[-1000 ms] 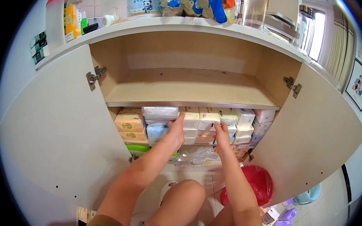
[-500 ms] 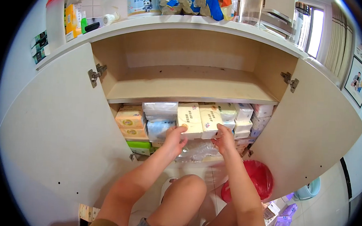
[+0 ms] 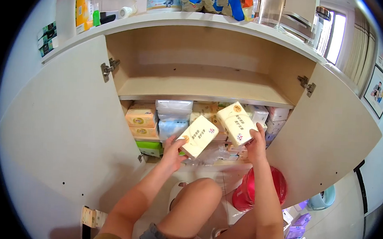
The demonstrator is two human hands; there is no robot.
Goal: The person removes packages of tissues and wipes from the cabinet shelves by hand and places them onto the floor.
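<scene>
The left cream tissue pack (image 3: pixel 198 136) and the right cream tissue pack (image 3: pixel 236 123) partly hide the stacked packs (image 3: pixel 171 128) in the open cabinet (image 3: pixel 203 47) behind them; the frame's upper edge cuts off a blue-labelled container (image 3: pixel 158 2) showing a panda. Dark Chinese characters run across both held packs beside a round orange emblem, too small to read surely. The left hand (image 3: pixel 173 154), partly curled, grips its pack near the left corner, the right hand (image 3: pixel 256 144) its own near the right; some fingers are hidden underneath.
</scene>
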